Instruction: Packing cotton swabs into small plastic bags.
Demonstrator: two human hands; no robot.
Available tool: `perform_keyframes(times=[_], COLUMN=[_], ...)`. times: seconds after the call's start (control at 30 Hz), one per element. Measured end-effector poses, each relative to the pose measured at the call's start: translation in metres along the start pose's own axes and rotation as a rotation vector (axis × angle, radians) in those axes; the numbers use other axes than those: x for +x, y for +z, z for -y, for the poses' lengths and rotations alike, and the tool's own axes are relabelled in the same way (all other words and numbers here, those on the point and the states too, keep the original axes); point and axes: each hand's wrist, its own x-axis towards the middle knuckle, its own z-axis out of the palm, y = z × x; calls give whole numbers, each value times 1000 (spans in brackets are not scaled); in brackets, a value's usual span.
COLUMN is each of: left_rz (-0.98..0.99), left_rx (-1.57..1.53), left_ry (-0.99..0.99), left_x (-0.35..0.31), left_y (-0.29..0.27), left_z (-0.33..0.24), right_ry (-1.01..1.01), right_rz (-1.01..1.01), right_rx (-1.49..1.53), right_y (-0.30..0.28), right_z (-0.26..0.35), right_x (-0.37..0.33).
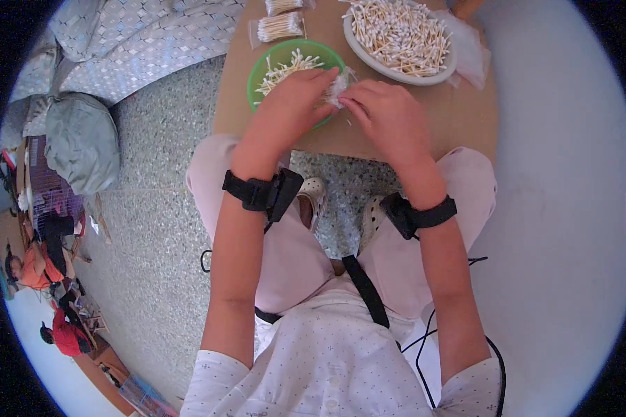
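Over the right rim of a green bowl (257, 61), my left hand (295, 104) is closed around a small clear bag of cotton swabs (338, 86). The thumb and fingers of my right hand (388, 115) pinch the bag's right end. White swab tips show through the plastic; the rest of the bag is hidden behind my fingers. Loose cotton swabs (285, 69) lie in the green bowl under my left hand. Beyond my right hand, a white bowl (424, 80) is heaped with many more swabs (400, 35).
Packed bags of swabs (280, 26) lie at the far left of the brown tabletop (459, 115). Clear plastic bags (471, 52) lie right of the white bowl, near part of another hand (466, 8). A wall (556, 174) rises on the right. Two people sit far left.
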Motion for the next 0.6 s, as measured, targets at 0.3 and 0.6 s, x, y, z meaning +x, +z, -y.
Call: perform_keyframes(times=[0.3,0.6], left_rz=[-55,-179], left_rx=[6,-41], left_ry=[58,18], left_x=[3,4], left_y=[4,-4], left_z=[2,9], right_ry=[218,276], right_rz=[-62,-176], right_rx=[113,287], right_y=[15,-9], right_z=[5,-26], right_x=[0,5])
